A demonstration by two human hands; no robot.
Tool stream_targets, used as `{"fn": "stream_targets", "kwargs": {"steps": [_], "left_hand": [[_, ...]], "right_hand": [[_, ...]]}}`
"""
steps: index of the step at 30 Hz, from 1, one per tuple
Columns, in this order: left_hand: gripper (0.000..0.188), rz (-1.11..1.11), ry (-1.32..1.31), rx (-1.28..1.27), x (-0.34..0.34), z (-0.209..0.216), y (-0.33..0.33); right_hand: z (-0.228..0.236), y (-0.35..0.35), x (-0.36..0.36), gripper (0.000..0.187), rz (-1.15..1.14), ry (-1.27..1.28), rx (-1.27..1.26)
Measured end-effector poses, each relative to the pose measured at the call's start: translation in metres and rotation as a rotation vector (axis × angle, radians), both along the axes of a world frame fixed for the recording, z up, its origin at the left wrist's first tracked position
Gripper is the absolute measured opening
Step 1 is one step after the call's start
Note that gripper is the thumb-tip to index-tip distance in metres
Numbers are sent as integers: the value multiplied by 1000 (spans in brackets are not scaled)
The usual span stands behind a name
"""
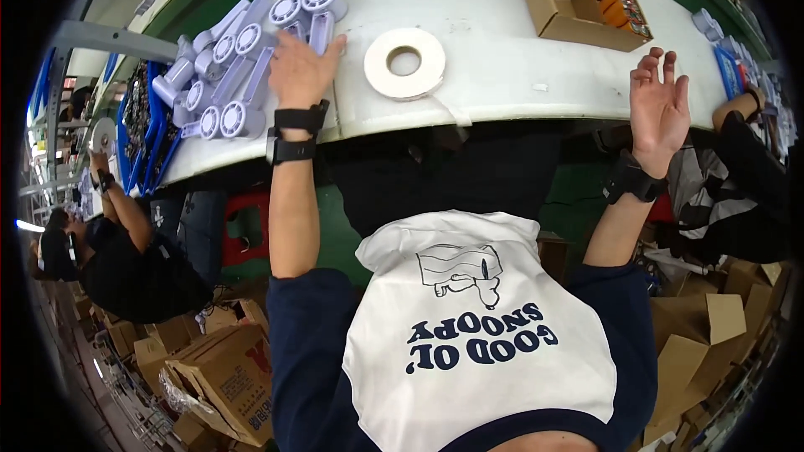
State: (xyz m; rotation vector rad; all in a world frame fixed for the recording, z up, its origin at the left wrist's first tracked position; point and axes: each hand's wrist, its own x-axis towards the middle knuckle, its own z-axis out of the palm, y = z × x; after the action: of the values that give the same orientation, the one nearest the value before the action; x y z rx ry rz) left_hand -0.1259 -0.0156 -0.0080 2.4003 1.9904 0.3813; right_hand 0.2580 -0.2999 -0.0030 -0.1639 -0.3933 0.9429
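Observation:
My left hand reaches over a pile of pale lavender plastic housings, each with a round slotted end and a long handle, like handheld fan bodies. Its thumb stands apart from the fingers, which touch the housings at the right edge of the pile; no firm grip shows. Right of this hand, a roll of white tape lies flat, its loose end hanging over the table's near edge. My right hand is raised near the table edge at the right, palm up, fingers loosely bent and apart, with nothing in it.
A divided cardboard box with small orange parts stands at the far right of the white table. Blue bins of dark small parts sit at left. Co-workers work on both sides. Cardboard boxes crowd the floor.

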Motion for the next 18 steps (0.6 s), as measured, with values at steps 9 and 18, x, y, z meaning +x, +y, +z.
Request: {"fn": "stream_targets", "kwargs": {"steps": [9,18], "left_hand": [[79,-244,-360,-17,-11,1,-52],[66,-175,-664,28,-19,-18,-67]], "right_hand": [[100,114,91,53,-557,-1658,-761],[42,339,180,94,-80,-2627,-1254]]}}
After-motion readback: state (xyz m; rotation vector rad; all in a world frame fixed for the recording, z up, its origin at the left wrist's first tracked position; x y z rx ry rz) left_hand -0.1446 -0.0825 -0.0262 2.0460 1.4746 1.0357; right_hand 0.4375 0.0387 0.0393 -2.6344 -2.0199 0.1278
